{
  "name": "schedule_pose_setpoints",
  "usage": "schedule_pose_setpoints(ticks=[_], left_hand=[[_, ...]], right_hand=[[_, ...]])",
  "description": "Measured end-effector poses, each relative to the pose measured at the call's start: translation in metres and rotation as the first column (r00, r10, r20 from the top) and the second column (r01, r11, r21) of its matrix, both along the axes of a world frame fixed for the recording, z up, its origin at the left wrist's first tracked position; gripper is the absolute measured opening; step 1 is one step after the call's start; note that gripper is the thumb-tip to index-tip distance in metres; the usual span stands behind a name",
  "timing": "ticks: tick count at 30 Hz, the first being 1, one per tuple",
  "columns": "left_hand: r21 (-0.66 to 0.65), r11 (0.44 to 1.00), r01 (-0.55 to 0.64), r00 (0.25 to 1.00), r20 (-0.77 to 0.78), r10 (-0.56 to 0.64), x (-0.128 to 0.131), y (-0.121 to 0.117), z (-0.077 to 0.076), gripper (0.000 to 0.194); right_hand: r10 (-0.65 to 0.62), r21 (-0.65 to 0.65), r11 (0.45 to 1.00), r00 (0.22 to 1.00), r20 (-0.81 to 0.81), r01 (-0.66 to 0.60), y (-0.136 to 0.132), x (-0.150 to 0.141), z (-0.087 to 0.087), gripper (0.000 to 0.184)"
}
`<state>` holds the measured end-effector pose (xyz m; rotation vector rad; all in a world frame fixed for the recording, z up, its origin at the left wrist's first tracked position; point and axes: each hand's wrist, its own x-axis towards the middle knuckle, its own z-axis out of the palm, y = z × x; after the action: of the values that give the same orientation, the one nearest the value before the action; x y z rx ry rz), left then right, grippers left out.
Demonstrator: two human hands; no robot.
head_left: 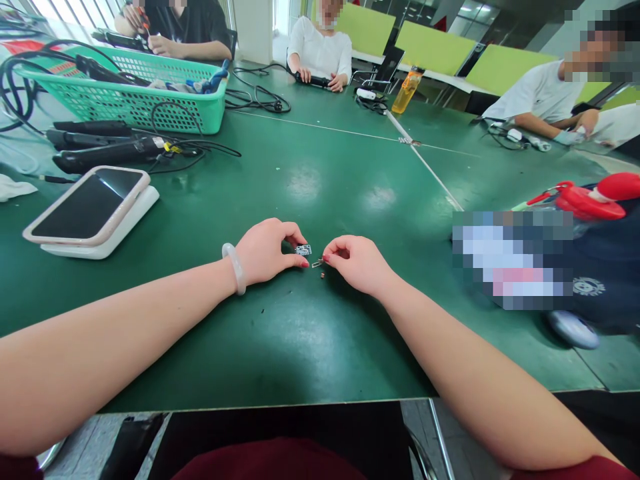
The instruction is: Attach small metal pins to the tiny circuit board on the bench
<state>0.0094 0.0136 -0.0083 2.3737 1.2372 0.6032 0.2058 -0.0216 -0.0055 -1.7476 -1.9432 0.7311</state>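
Over the green table, my left hand (267, 250) pinches a small silver-grey piece with a cut-out pattern (303, 250) between thumb and fingers; its exact kind is too small to make out. Close by on the right, my right hand (357, 262) has thumb and forefinger closed on a thin, light-coloured metal clip-like piece (317, 264). The two pieces are near each other, with a narrow gap between them. Just below lies a tiny copper-coloured bit (323, 275) on the tabletop.
Left stand a phone (90, 203) on a white box, several black corded styling irons (110, 153) and a green basket (150, 110) of cords. A dark bag (600, 267) and a mouse (573, 329) lie right. An orange bottle (407, 90) and other people are across the table.
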Motion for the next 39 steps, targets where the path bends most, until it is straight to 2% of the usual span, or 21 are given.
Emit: schedule_pose_setpoints(ticks=[4,9,12,18,33,36,39], left_hand=[[0.015,1.0,0.022,1.0,0.012,-0.022,0.0,0.0,-0.001,0.033],[0.03,0.998,0.057,0.998,0.018,-0.058,0.0,0.0,0.0,0.031],[0.042,0.995,0.087,0.996,0.015,-0.088,0.001,-0.001,0.001,0.031],[0.047,0.991,0.128,0.991,0.03,-0.129,0.001,-0.002,0.002,0.03],[0.067,0.991,0.117,0.991,0.058,-0.121,0.0,-0.003,0.003,0.029],[0.085,0.993,0.082,0.994,0.066,-0.088,0.0,-0.001,0.001,0.03],[0.08,0.996,0.047,0.996,0.068,-0.052,0.0,-0.001,0.0,0.032]], right_hand=[[0.035,0.12,0.992,0.997,0.064,-0.042,0.0,0.002,-0.002,0.013],[0.128,0.291,0.95,0.992,-0.019,-0.117,-0.003,0.0,-0.001,0.012],[0.172,0.335,0.932,0.983,-0.063,-0.141,-0.005,-0.004,-0.001,0.011],[0.211,0.305,0.937,0.972,-0.105,-0.17,-0.008,-0.01,-0.003,0.01],[0.159,0.29,0.949,0.981,-0.111,-0.121,-0.006,-0.005,-0.003,0.003],[0.145,0.228,0.964,0.989,-0.022,-0.136,-0.004,0.001,0.0,0.005],[0.193,0.106,0.974,0.979,0.063,-0.199,-0.003,0.009,0.001,0.005]])
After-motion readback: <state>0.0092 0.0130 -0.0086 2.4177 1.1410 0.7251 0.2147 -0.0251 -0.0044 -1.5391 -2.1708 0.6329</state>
